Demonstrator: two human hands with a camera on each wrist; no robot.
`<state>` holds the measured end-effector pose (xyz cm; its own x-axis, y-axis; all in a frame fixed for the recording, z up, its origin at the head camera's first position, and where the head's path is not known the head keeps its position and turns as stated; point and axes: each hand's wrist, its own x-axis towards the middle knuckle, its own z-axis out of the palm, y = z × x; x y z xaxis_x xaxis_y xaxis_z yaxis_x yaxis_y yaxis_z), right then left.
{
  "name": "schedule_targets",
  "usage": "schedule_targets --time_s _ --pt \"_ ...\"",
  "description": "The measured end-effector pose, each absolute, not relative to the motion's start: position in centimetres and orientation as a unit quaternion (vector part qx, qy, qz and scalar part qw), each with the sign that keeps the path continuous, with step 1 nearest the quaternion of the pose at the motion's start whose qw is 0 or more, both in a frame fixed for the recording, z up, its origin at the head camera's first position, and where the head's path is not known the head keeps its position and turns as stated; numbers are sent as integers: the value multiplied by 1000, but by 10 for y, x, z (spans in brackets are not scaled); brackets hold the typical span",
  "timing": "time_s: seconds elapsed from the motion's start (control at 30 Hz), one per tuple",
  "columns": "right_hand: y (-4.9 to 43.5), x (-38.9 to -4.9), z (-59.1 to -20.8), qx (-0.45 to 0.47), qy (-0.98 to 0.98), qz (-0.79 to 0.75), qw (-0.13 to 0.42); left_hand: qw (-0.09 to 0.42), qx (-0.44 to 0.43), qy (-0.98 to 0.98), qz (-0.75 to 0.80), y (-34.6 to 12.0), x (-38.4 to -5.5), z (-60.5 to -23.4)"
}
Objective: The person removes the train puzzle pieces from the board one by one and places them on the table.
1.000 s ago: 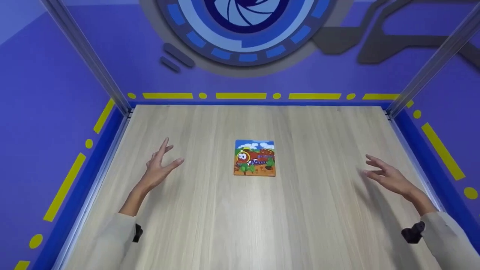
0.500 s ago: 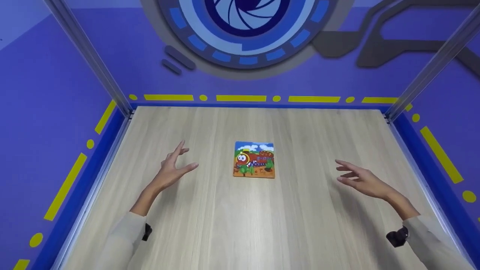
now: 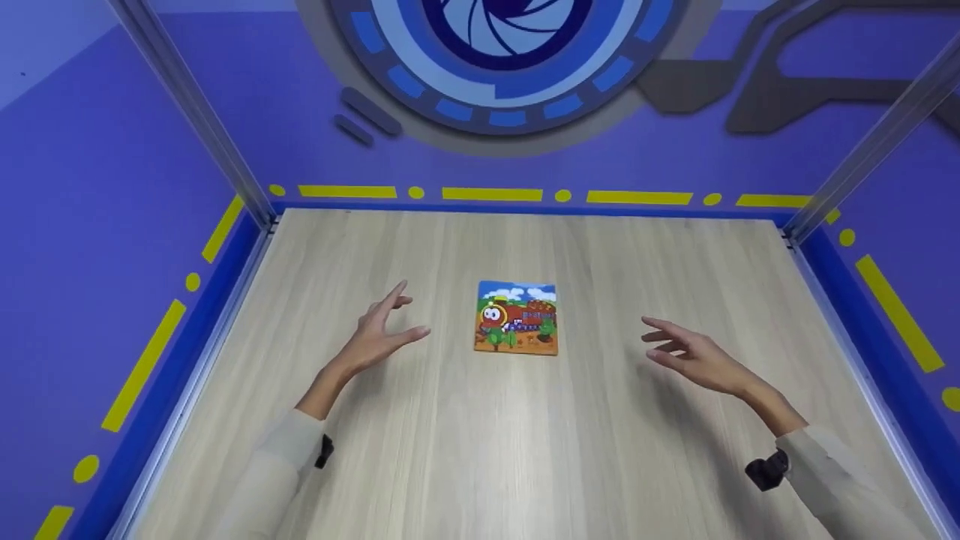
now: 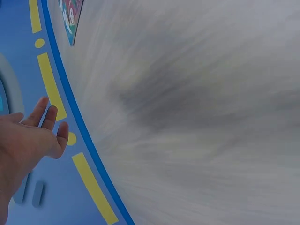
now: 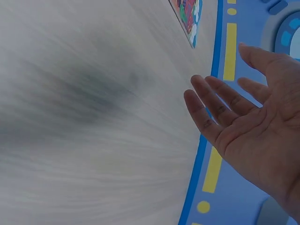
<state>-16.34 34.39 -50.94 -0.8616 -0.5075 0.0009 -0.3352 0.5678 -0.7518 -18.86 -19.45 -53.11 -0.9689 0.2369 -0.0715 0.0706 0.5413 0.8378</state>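
Note:
A square picture puzzle board [image 3: 517, 318] with a red cartoon train, clouds and green bushes lies flat in the middle of the wooden table. To its left my left hand [image 3: 379, 336] hovers above the table, thumb spread from the fingers and holding nothing. On the other side my right hand [image 3: 697, 358] hangs over the table, its fingers loosely extended and nothing in them. One corner of the board [image 4: 71, 21] shows at the top of the left wrist view. Another corner of the board [image 5: 188, 19] appears at the top of the right wrist view.
The light wood table [image 3: 517, 457] is enclosed at the back and sides by blue-purple panels [image 3: 97, 225] with yellow dashes. Metal posts [image 3: 217, 127] stand at the back corners. Dark wrist cameras [image 3: 768, 471] sit below each sleeve cuff.
Both hands have moved inward toward the board, the left to the right and the right to the left. The board stays in place on the table; the head view has shifted slightly.

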Motion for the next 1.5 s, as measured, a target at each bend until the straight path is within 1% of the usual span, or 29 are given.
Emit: schedule_targets --time_s 0.17,0.37,0.47,0.73,1.0,1.2,1.37,1.5 --pt "338 -178 -525 -221 875 -418 106 73 97 884 452 -181 -196 -538" --pt "331 -190 -542 -160 845 -485 159 69 93 872 475 -166 -202 -551" --pt "321 -195 -552 -145 838 -499 167 62 93 861 496 -154 -206 -559" --pt "269 -212 -571 -109 873 -452 146 68 92 830 546 -124 -227 -579" --pt "226 -225 -580 -70 876 -454 146 97 65 844 524 -106 -236 -590" --pt "200 -228 -584 -76 880 -450 132 77 68 856 508 -101 -236 -592" --pt "192 -229 -586 -57 896 -429 97 58 96 868 484 -89 -240 -595" --pt "189 -229 -588 -49 912 -398 91 52 111 881 457 -83 -240 -598"
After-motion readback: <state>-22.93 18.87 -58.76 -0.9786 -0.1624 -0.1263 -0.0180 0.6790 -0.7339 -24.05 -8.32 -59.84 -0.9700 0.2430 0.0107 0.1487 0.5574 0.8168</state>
